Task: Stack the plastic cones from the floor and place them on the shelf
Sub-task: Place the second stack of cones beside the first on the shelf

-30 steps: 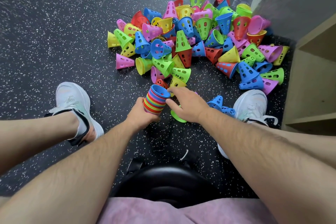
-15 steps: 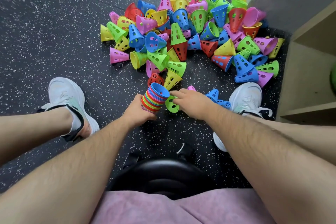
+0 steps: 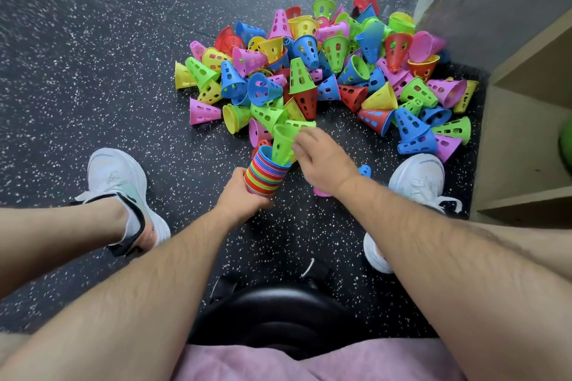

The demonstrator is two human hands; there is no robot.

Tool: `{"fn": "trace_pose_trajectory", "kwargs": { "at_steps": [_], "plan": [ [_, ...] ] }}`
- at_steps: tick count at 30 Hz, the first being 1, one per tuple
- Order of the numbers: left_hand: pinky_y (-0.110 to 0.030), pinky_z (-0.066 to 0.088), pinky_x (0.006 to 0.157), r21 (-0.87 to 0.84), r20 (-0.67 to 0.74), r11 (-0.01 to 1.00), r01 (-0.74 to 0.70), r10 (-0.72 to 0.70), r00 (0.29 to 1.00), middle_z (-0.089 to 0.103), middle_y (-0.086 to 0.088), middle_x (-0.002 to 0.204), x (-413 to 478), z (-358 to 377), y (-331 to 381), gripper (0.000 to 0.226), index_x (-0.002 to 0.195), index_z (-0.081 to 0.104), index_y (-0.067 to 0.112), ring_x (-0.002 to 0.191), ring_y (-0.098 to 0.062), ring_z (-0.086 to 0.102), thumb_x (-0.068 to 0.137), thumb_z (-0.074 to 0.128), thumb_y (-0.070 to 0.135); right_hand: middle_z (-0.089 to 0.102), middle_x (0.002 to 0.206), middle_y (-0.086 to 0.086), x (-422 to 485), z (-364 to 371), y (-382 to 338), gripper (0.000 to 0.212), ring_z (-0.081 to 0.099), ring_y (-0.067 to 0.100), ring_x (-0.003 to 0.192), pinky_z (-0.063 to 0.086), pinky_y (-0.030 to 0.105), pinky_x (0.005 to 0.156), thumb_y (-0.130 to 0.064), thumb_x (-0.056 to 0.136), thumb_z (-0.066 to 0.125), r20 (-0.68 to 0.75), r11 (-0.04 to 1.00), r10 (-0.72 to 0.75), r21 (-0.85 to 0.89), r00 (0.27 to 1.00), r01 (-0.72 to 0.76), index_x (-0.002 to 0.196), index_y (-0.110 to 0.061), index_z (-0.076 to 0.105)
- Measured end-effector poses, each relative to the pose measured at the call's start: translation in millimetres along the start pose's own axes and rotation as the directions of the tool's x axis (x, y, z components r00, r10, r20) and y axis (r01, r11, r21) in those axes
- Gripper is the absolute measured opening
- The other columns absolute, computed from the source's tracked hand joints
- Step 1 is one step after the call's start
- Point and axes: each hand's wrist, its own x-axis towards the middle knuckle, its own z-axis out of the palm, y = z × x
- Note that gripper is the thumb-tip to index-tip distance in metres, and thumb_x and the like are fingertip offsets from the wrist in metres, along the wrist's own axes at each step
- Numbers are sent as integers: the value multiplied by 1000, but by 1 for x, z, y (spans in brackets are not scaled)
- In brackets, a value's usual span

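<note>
My left hand (image 3: 244,192) grips a nested stack of coloured cones (image 3: 264,175) from below, its open end tilted up and away. A green cone (image 3: 282,144) sits partly inside the top of that stack, narrow end down, and my right hand (image 3: 322,161) pinches its rim. Beyond lies a big loose pile of perforated plastic cones (image 3: 325,71) in blue, green, yellow, pink and red on the dark speckled floor. A blue cone (image 3: 365,171) and a pink one (image 3: 322,192) lie just behind my right wrist.
A wooden shelf unit (image 3: 526,133) stands at the right edge, with a green ball (image 3: 565,145) inside it. My white shoes (image 3: 116,182) (image 3: 416,178) flank the stack. A black round stool seat (image 3: 272,315) is under me.
My right hand picked a green cone off the floor beside the stack, lifted it and set its narrow end into the stack's open top. The left hand raised the stack slightly.
</note>
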Motion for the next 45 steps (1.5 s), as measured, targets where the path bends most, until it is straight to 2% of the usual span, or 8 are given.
{"fn": "trace_pose_trajectory", "kwargs": {
  "at_steps": [5, 11, 15, 23, 29, 33, 41, 45],
  "plan": [
    [-30, 55, 74, -103, -47, 994, -43, 38, 998, 67, -1, 97, -3, 3, 32, 70, 117, 48, 16, 84, -15, 67, 63, 91, 10, 57, 121, 2, -4, -5, -18, 39, 50, 18, 116, 44, 38, 103, -40, 99, 47, 116, 999, 12, 45, 993, -17, 128, -16, 55],
    [-43, 62, 75, -205, -112, 956, -209, 190, 975, 73, -4, 96, 0, -21, 109, 70, 116, 55, 18, 82, -17, 73, 57, 90, 27, 41, 145, 2, 30, -80, -33, 79, 37, 21, 134, 37, 40, 114, -21, 86, 60, 131, 997, -66, -35, 989, 71, 154, -30, 21],
    [-17, 53, 66, -258, -181, 872, -416, 379, 907, 70, 1, 96, 5, -51, 205, 59, 116, 55, 15, 72, 5, 66, 71, 94, 15, 45, 142, 10, 75, -175, -46, 85, 43, 29, 130, 36, 45, 113, -18, 87, 64, -12, 963, -186, -199, 983, 180, 157, -30, 18],
    [-20, 48, 56, -303, -147, 667, -681, 673, 725, 64, -1, 81, 36, -122, 433, 46, 111, 57, 13, 54, 3, 55, 78, 89, 12, 57, 124, 7, 163, -383, -63, 82, 52, 26, 116, 40, 35, 100, -17, 88, 72, -286, 931, -231, -341, 930, 127, 155, -36, 27],
    [-15, 46, 47, -266, 38, 581, -769, 804, 594, 62, -4, 89, 22, -156, 562, 70, 128, 45, 12, 52, 4, 58, 74, 89, 3, 57, 114, 8, 169, -484, -69, 80, 47, 13, 96, 29, 20, 75, -17, 89, 73, -551, 929, -181, -368, 814, -42, 153, -37, 31],
    [-16, 46, 45, -247, 157, 509, -825, 861, 484, 61, -12, 109, -5, -172, 613, 85, 132, 39, 14, 59, 2, 63, 68, 90, -7, 56, 117, 5, 139, -525, -77, 82, 57, 19, 103, 44, 28, 87, -21, 86, 77, -686, 950, -115, -286, 719, -121, 152, -42, 33],
    [-47, 60, 87, -389, 207, 301, -871, 949, 236, 73, -4, 111, -77, -158, 682, 79, 117, 70, 36, 96, -30, 74, 42, 95, 28, 27, 131, -8, 48, -584, -110, 83, 47, 5, 115, 49, 28, 100, -25, 81, 81, -861, 946, -18, -179, 508, -269, 148, -42, 34],
    [-38, 61, 86, -480, 231, 230, -847, 964, 130, 74, -3, 111, -114, -141, 724, 78, 115, 74, 36, 95, -22, 74, 39, 92, 36, 24, 128, -8, 1, -622, -133, 80, 50, 10, 111, 54, 28, 93, -13, 81, 77, -899, 897, -17, -206, 437, -391, 142, -42, 34]
  ]
}}
